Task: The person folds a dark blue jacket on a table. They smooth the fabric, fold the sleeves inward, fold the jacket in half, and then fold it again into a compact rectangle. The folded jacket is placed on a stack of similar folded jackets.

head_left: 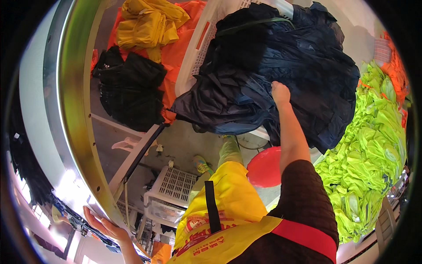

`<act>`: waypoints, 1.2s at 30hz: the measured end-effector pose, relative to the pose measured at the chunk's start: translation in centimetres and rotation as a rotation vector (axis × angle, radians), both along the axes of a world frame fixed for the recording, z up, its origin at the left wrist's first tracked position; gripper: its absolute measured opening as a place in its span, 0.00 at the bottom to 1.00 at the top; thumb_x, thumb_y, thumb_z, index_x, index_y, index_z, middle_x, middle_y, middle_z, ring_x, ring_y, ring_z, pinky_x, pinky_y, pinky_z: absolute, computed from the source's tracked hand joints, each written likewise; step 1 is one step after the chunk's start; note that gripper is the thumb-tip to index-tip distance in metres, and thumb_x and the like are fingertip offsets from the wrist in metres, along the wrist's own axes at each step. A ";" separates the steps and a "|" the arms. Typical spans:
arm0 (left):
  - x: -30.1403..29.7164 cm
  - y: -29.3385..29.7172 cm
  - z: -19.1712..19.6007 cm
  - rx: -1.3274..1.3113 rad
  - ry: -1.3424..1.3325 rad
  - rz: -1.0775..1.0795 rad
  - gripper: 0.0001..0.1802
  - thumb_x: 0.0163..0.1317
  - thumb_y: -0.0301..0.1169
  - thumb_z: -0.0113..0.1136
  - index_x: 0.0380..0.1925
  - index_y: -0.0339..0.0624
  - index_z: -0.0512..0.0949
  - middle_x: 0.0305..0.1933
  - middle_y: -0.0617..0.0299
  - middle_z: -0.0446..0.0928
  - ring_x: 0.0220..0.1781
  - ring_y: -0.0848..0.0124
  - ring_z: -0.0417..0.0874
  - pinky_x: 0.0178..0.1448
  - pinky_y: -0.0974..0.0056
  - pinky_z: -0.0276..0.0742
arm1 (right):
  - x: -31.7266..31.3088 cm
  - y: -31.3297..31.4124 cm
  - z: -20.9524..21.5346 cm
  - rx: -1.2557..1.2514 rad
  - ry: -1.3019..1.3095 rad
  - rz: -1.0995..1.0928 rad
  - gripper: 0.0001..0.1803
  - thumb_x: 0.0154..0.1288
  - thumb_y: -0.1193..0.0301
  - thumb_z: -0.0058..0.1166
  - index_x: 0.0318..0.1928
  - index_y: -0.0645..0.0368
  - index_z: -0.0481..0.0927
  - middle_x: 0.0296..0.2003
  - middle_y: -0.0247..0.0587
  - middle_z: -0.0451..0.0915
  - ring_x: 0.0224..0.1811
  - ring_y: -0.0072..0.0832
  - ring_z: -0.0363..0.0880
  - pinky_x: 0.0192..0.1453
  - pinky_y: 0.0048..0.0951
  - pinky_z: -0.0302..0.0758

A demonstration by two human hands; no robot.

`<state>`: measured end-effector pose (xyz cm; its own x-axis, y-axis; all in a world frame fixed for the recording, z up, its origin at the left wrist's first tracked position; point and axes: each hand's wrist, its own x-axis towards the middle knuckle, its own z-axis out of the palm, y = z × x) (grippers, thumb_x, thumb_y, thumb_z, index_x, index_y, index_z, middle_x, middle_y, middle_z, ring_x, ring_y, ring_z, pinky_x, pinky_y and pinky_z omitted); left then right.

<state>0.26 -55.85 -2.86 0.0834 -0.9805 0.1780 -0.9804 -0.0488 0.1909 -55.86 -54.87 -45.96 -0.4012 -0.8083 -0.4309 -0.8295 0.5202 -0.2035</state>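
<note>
One dark cloth heap [292,61] under right fingers [275,85] — curled, gripping fold; left fingers [97,223] — extended by metal edge [79,132].

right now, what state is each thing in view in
right hand: closed on dark fabric
left hand: open, at metal edge
dark fabric: crumpled heap
white basket: heaped past its rim
lime-green fabric: loosely piled
yellow fabric: bundled
black fabric: bunched
yellow apron: worn

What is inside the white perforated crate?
Dark navy fabric is heaped in the white perforated crate and spills over its rim; your right hand is closed on the fabric. The crate's bottom and anything under the heap are covered.
</note>
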 end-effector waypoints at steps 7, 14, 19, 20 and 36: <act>-0.2 0.1 0.5 -0.011 0.060 -0.018 0.28 0.63 0.35 0.39 0.62 0.34 0.61 0.66 0.46 0.58 0.68 0.53 0.58 0.68 0.49 0.53 | 2.3 2.5 17.5 -0.444 -0.425 -0.087 0.09 0.67 0.70 0.47 0.36 0.63 0.74 0.26 0.54 0.74 0.30 0.47 0.75 0.35 0.35 0.70; -0.9 0.5 1.4 0.010 0.166 -0.016 0.21 0.64 0.29 0.52 0.57 0.40 0.68 0.68 0.50 0.52 0.67 0.56 0.59 0.61 0.58 0.69 | 8.0 6.4 38.8 -0.255 -0.902 -0.309 0.27 0.59 0.67 0.59 0.55 0.71 0.71 0.45 0.47 0.78 0.47 0.28 0.75 0.54 0.25 0.69; -3.3 5.0 4.4 0.157 0.598 -0.101 0.05 0.57 0.25 0.57 0.32 0.37 0.79 0.30 0.58 0.78 0.37 0.67 0.77 0.43 0.64 0.73 | 17.0 7.4 51.3 -0.331 -0.979 -0.136 0.22 0.60 0.72 0.57 0.52 0.72 0.73 0.44 0.45 0.79 0.46 0.24 0.75 0.52 0.23 0.71; -4.4 6.7 5.4 0.397 0.796 0.067 0.07 0.58 0.28 0.57 0.32 0.36 0.81 0.32 0.57 0.79 0.35 0.68 0.79 0.43 0.65 0.73 | 18.6 7.6 51.9 -0.295 -1.112 -0.123 0.21 0.60 0.73 0.56 0.53 0.71 0.73 0.44 0.44 0.79 0.46 0.23 0.75 0.52 0.23 0.71; 8.1 20.1 24.5 0.452 1.529 -1.136 0.32 0.52 0.29 0.59 0.58 0.28 0.65 0.60 0.45 0.67 0.64 0.57 0.66 0.68 0.62 0.58 | 39.8 4.6 56.4 -0.400 -1.258 0.126 0.23 0.73 0.55 0.34 0.39 0.59 0.77 0.30 0.37 0.76 0.34 0.26 0.75 0.43 0.22 0.72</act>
<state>8.35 -35.72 21.62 -0.7003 -0.6266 0.3420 0.3623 0.1007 0.9266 -16.05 -50.32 10.44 0.1801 -0.9678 -0.1761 -0.0010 0.1788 -0.9839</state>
